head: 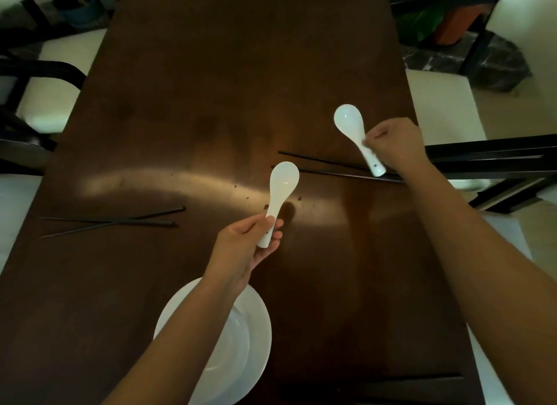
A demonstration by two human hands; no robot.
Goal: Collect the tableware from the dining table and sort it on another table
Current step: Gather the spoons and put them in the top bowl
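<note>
Head view shows the left hand [241,248] pinching one white ceramic spoon [278,199] by its handle at frame centre, the right hand [391,147] gripping another spoon [357,136] at centre right. Both look light, stiff, glossy and chippable, so the handle is probably the safest hold; the stacked plates [256,338] at bottom centre likely need lifting under the rim.

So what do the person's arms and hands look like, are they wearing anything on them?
Both arms are bare all the way down, with no sleeve in sight. The left hand and the right hand wear no gloves, and no ring, watch or bracelet shows on the fingers or wrists. No marks or stickers can be seen either. The room is dim, so tiny details could be missed.
</note>
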